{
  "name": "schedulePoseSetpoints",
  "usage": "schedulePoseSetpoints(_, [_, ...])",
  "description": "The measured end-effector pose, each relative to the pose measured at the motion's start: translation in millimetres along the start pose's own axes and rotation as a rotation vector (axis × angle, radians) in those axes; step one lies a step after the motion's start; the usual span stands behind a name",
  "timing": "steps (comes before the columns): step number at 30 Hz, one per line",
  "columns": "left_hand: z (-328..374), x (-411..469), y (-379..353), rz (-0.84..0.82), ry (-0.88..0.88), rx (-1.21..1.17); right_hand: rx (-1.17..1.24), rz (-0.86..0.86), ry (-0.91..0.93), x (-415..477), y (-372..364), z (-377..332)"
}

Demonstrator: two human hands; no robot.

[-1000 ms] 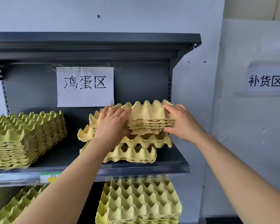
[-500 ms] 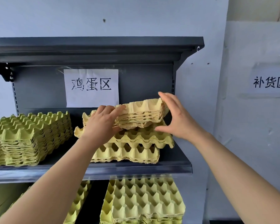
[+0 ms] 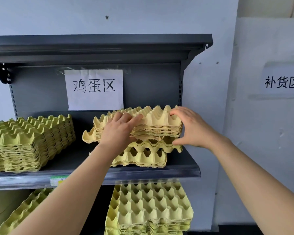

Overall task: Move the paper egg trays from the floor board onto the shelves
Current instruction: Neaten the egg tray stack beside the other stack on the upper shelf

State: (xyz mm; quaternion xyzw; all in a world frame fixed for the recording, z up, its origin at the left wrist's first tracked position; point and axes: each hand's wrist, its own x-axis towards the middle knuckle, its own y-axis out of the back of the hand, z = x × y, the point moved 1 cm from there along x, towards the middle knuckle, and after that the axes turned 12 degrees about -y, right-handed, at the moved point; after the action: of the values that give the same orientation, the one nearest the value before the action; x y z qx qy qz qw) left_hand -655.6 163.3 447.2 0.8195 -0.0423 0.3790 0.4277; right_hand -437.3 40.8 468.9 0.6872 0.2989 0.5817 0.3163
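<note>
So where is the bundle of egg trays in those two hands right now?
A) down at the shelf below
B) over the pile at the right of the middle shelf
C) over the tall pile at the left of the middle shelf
B: the left hand and right hand grip the bundle of trays directly over the right-hand pile on the middle shelf.
</note>
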Motion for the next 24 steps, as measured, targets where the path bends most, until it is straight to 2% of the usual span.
schedulePoseSetpoints(4, [4, 2, -2, -0.04, -0.041, -0.05, -0.091, 0.06, -0.046, -8, -11, 2])
schedulePoseSetpoints(7, [-11, 1, 8, -0.023, -0.063, -0.176, -0.023, 0.077, -0.091, -4, -11, -1])
schedulePoseSetpoints(10, [-24, 0, 10, -0.031, -0.056, -0.101, 0.042, 0.099, -0.097, 2, -9, -2])
schedulePoseSetpoints(13, [-29, 6, 10, -0.063, -0.032, -0.145, 0.091, 0.114, -0.092, 10, -2, -4])
schedulePoseSetpoints(20, [-43, 16, 36, 0.088, -0.051, -0.11, 0.151, 0.178, -0.081, 25, 24, -20])
schedulePoseSetpoints(24, [-57, 0, 39, 0.101, -0.038, -0.081, 0.161, 0.174, -0.073, 26, 16, -39])
